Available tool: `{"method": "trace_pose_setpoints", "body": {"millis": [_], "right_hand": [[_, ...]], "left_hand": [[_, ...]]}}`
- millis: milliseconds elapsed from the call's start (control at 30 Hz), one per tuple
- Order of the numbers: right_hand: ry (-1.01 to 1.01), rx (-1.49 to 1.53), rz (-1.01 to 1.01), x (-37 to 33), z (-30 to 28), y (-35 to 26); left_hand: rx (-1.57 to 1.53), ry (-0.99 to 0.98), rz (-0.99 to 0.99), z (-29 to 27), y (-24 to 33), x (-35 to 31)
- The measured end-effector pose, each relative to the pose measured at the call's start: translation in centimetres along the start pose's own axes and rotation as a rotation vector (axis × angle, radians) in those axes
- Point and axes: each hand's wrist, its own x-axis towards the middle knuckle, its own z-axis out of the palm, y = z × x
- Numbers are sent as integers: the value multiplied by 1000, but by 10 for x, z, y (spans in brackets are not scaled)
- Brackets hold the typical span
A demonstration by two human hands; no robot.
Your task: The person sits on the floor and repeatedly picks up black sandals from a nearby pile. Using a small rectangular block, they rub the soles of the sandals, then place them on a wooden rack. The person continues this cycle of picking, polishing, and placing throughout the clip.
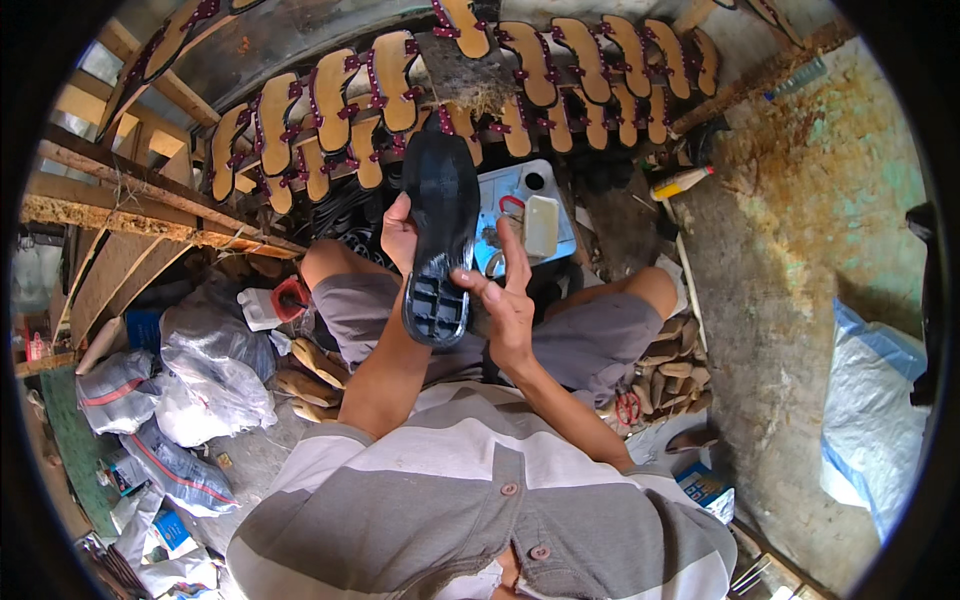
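In my gripping left hand [399, 232], the black sole [440, 215] runs lengthwise away, toe beyond the grip, heel nearer. My right hand [509, 308] is spread.

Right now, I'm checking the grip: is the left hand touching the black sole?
Touching: in the head view, the left hand holds up the black sole, thumb at its left edge, the other fingers hidden behind it.

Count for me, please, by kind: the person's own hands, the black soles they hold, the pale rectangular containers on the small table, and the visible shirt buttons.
Left hand and right hand: 2
Black sole: 1
Pale rectangular container: 1
Shirt buttons: 2
Total: 6
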Motion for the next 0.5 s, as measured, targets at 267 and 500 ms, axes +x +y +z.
{"method": "trace_pose_setpoints", "body": {"millis": [267,500], "right_hand": [[-118,201,276,68,-19,-20],[-586,-975,-8,56,-20,-20]], "left_hand": [[76,-158,40,23,-13,-35],[81,-164,-37,18,6,-40]]}}
